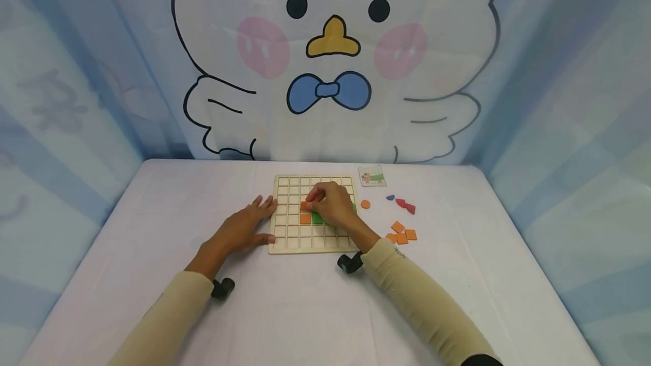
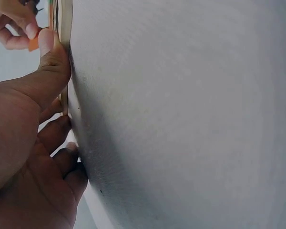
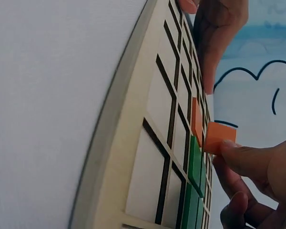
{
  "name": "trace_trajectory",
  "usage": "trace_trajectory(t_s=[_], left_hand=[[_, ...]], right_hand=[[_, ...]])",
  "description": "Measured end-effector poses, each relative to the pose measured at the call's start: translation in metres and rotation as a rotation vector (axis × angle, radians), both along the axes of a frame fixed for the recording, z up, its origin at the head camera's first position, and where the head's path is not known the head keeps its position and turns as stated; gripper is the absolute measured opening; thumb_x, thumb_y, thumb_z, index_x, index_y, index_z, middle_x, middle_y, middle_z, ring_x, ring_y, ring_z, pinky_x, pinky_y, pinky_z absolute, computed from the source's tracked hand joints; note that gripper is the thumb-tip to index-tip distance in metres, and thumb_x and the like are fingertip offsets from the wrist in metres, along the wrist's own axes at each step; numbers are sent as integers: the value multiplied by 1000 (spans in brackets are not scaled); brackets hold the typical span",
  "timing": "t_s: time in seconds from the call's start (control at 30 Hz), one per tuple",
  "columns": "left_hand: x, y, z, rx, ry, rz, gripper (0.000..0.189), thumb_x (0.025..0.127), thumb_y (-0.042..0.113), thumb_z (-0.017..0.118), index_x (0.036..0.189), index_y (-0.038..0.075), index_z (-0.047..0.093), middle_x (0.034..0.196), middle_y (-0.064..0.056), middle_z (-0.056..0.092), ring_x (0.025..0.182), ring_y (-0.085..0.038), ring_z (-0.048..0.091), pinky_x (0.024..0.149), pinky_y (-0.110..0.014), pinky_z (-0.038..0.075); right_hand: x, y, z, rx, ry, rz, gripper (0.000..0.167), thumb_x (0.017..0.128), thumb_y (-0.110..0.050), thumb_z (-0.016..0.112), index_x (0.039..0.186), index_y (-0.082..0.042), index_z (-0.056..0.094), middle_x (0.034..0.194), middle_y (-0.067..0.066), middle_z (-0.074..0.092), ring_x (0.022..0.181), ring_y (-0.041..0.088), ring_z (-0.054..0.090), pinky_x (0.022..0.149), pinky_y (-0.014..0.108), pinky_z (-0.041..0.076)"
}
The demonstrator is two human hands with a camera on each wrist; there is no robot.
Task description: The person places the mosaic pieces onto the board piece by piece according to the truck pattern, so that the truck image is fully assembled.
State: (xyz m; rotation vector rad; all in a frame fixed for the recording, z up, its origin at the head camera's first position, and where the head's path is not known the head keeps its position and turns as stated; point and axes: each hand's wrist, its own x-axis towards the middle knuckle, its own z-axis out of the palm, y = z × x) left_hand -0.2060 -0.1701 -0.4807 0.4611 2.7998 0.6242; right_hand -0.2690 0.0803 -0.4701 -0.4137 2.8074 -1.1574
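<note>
A pale wooden grid board (image 1: 286,243) lies on the table. My left hand (image 1: 243,226) rests at its left edge, fingers spread and thumb tip on the board's lower left. Over the middle of the grid, my right hand (image 1: 333,205) pinches an orange square tile (image 3: 219,137) between thumb and fingers. The tile is tilted up from the board in the right wrist view. Just below it in the head view, another orange tile (image 1: 305,219) sits in a cell. Green tiles (image 1: 317,218) fill cells to its right, partly hidden by the right hand.
Right of the board lie several loose orange squares (image 1: 410,234), an orange disc (image 1: 365,204), red pieces (image 1: 410,208) and a blue half-round piece (image 1: 390,197). A small picture card (image 1: 372,175) lies by the board's far right corner. A printed curtain (image 1: 330,134) stands behind the table.
</note>
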Motion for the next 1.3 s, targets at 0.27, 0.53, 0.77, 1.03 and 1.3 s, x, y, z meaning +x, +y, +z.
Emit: trace_trajectory(t_s=[0.27, 0.53, 0.77, 1.03, 1.3], left_hand=[[0, 1, 1, 14, -6, -1, 96, 93, 40, 79, 169, 11, 27, 177, -11, 20, 165, -42, 15, 127, -67, 27], [0, 1, 0, 11, -4, 8, 97, 93, 41, 79, 169, 12, 26, 177, -11, 21, 165, -41, 15, 128, -67, 27], [2, 0, 0, 13, -1, 1, 96, 93, 39, 80, 168, 10, 27, 176, -13, 22, 165, -43, 15, 128, -66, 27], [0, 0, -3, 5, 10, -1, 97, 93, 40, 79, 169, 11, 27, 176, -12, 21, 165, -42, 16, 128, -66, 28], [-1, 0, -4, 2, 13, 6, 97, 93, 39, 80, 169, 12, 26, 177, -11, 21, 165, -41, 16, 128, -66, 27]], right_hand=[[2, -6, 1, 49, -8, 3, 7, 95, -16, 82, 91, -20, 77, 85, -5, 75, 81, 13, 67, 76, 33, 52], [0, -8, 5, 75, -12, -2, 8, 93, -14, 84, 89, -17, 78, 79, -2, 73, 73, 14, 64, 69, 29, 49], [-2, -9, 2, 145, -3, 30, 5, 93, -14, 84, 90, -16, 80, 85, -3, 77, 76, 13, 67, 69, 30, 52], [2, -1, 2, 106, 35, 40, 7, 91, -17, 86, 96, -19, 81, 89, -4, 77, 86, 15, 69, 78, 34, 54], [13, 36, 10, 32, 3, -25, 12, 92, -15, 85, 102, -16, 80, 93, -3, 76, 97, 20, 69, 87, 40, 52]])
